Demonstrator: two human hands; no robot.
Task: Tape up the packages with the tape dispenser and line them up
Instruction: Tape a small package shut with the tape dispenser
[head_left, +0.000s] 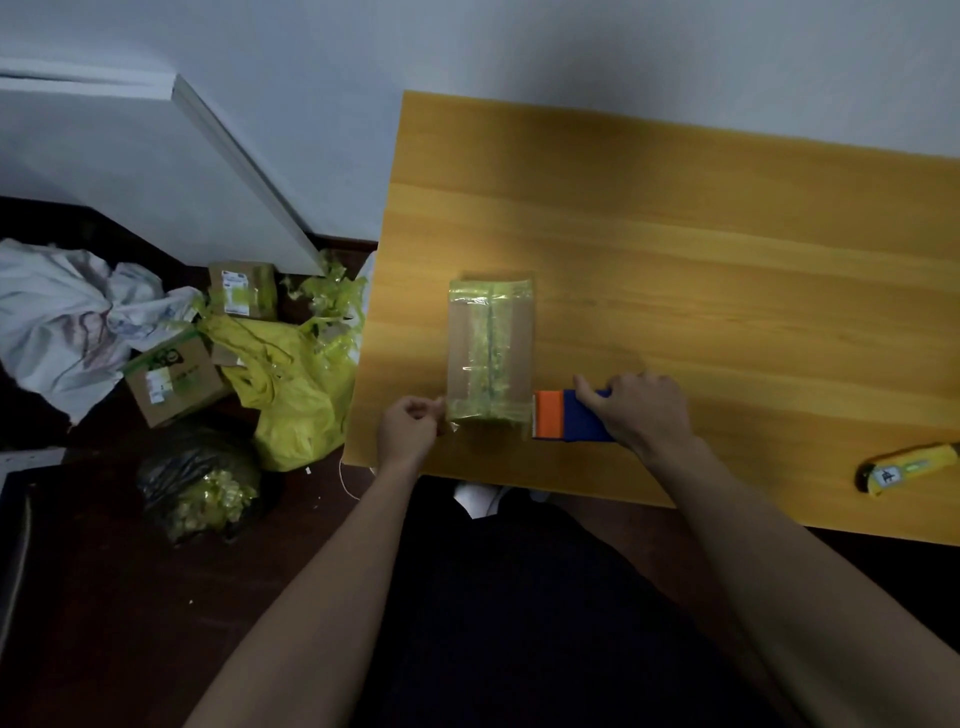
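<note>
A package (491, 351) lies on the table (701, 249) near its left edge. The tape dispenser (569, 415) sits just right of the package's near end, under the right hand (636, 408). The left hand (408, 428) is at the package's near left corner. A utility knife (909, 467) lies far right, near the table's near edge. Boxes (169, 382) and bags (296, 384) sit on the floor, left of the table.

Place: a room in a home, used as an informal packing corner.
Work surface: plain wood-grain table (727, 249) against a bare white wall (519, 47), right half of the frame.
Floor: dark floor (104, 623), lower left, with a white door (130, 156) above it.
Clutter, left of the frame: taped cardboard boxes (171, 382), a yellow plastic bag (296, 395), a black bag (197, 483) of tape scraps, and crumpled white cloth (62, 322).
</note>
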